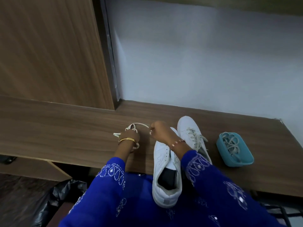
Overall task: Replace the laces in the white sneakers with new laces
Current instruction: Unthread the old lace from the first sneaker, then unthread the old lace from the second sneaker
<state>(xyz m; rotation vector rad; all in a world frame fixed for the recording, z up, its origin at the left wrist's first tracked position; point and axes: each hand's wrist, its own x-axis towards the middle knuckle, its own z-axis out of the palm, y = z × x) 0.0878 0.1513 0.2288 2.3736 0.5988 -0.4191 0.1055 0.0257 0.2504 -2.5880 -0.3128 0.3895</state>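
Note:
A white sneaker (165, 176) without laces lies on the wooden desk (65, 128), heel toward me and hanging over the front edge. A second white sneaker (190, 133), still laced, lies to its right. A loose white lace (139, 125) loops on the desk left of the shoes. My left hand (131, 135) holds one part of this lace. My right hand (158, 130) pinches the other end, above the toe of the near sneaker. My right forearm hides that toe.
A teal tub (234, 151) with several coiled laces stands to the right of the shoes. A wooden cabinet (49, 51) rises at the back left and a pale wall (196, 54) behind the desk. A black bag (62, 194) sits under the desk.

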